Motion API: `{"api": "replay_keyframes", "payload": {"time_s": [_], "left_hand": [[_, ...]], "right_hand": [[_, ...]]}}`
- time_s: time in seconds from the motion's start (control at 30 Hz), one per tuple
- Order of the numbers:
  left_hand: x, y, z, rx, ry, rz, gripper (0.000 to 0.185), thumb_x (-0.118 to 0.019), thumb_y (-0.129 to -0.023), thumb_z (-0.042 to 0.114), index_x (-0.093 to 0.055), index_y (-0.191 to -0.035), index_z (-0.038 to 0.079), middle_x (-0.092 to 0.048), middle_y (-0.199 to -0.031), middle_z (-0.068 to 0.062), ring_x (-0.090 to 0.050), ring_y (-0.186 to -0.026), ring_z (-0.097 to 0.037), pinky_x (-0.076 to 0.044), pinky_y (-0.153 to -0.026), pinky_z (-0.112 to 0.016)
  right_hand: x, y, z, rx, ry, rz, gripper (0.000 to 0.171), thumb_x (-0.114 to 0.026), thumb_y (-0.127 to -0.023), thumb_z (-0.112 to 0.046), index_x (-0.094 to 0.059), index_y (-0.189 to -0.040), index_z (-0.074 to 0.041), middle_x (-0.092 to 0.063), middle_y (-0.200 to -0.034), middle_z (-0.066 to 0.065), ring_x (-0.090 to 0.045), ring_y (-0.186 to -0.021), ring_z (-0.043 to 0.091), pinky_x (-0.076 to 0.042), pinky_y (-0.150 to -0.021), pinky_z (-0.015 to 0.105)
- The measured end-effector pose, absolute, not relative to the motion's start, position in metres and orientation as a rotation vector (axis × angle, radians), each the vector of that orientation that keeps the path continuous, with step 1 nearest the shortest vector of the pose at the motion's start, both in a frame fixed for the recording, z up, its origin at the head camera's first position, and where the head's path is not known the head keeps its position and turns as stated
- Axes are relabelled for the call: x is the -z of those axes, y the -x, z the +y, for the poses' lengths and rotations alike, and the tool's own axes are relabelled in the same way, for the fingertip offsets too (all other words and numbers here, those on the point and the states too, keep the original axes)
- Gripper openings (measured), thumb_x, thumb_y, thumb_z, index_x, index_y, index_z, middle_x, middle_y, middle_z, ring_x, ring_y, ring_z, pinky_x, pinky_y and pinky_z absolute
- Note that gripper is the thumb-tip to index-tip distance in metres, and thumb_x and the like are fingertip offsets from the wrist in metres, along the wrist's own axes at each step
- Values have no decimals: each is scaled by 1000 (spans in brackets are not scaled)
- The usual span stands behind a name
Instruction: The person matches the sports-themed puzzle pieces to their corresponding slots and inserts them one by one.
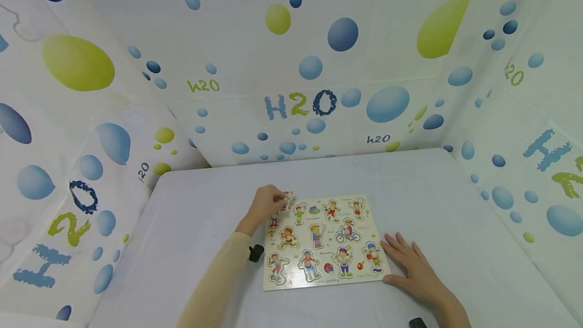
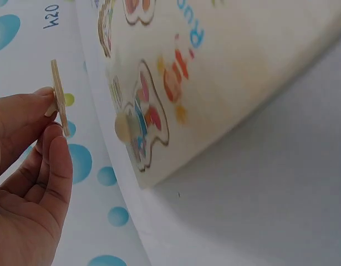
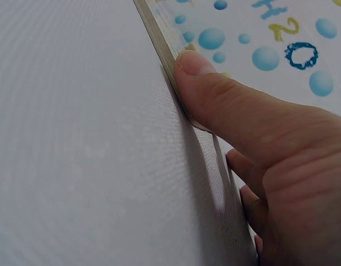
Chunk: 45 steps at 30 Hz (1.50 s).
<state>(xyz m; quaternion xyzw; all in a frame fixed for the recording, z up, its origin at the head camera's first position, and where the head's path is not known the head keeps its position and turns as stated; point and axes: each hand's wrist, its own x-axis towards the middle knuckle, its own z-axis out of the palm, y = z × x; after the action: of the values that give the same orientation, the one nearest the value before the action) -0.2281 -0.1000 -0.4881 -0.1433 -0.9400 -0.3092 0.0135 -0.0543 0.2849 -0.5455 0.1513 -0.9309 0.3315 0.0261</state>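
A flat wooden puzzle board [image 1: 293, 247] with pictures of children at sports lies on the table. My left hand [image 1: 264, 205] is over its far left corner and pinches a small wooden puzzle piece [image 1: 289, 197] between thumb and fingers. Seen edge-on in the left wrist view, that thin piece [image 2: 59, 100] is held off the board, its picture hidden. Another piece with a round knob [image 2: 123, 128] sits in the board near the corner. My right hand [image 1: 416, 270] rests with fingers spread at the near right corner, its thumb [image 3: 195, 72] touching the board's edge.
A white cloth covers the table [image 1: 205, 201] around the board. Behind and on both sides hang white curtains [image 1: 241, 39] printed with blue and green drops and H2O lettering. Several other child-shaped pieces, such as a cyclist [image 1: 348, 231], lie in the board.
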Motion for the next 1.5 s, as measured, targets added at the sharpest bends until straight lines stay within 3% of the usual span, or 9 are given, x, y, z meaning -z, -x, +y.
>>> {"api": "replay_keyframes", "payload": {"time_s": [0.27, 0.5, 0.8, 1.07, 1.33, 1.5], "left_hand": [[492, 226, -87, 1025, 552, -2893, 13, -72, -86, 10, -77, -95, 2, -64, -84, -4, -54, -75, -12, -48, -67, -27], [493, 223, -79, 993, 585, -2913, 14, -72, -86, 11, -77, -95, 2, -65, -84, -4, -54, -74, -12, -47, -66, -26], [497, 221, -74, 1028, 603, -2946, 14, -71, -87, 11, -77, -94, 1, -64, -85, -4, -56, -76, -13, -49, -68, -26], [501, 221, -73, 1013, 595, -2967, 15, -69, -87, 12, -77, -95, 2, -64, -87, -4, -55, -77, -12, -48, -69, -27], [503, 220, -70, 975, 602, -3005, 17, -70, -86, 14, -76, -96, 1, -64, -89, -5, -55, -77, -13, -49, -68, -27], [505, 219, -68, 944, 608, -3020, 15, -71, -87, 14, -76, -94, 2, -65, -88, -4, -55, -77, -13, -49, -69, -28]], "right_hand": [[548, 54, 286, -1004, -489, -2856, 76, -75, -78, -46, -51, -143, -14, -42, -152, 15, -1, -149, -4, 9, -122, 37], [548, 54, 286, -995, -512, -2847, 75, -75, -79, -46, -50, -143, -14, -42, -152, 16, -4, -150, 1, 10, -121, 33], [548, 55, 286, -993, -515, -2838, 75, -75, -79, -45, -51, -143, -14, -43, -152, 15, -1, -148, -5, 9, -121, 34], [547, 55, 285, -1003, -495, -2853, 75, -75, -79, -45, -51, -143, -15, -42, -152, 15, -9, -152, 10, 6, -122, 40], [548, 55, 286, -1000, -512, -2835, 75, -76, -79, -44, -51, -143, -14, -43, -151, 16, -1, -148, -6, 6, -122, 39], [548, 54, 286, -997, -510, -2834, 75, -76, -78, -45, -52, -142, -14, -43, -151, 16, -1, -147, -8, 6, -122, 40]]}}
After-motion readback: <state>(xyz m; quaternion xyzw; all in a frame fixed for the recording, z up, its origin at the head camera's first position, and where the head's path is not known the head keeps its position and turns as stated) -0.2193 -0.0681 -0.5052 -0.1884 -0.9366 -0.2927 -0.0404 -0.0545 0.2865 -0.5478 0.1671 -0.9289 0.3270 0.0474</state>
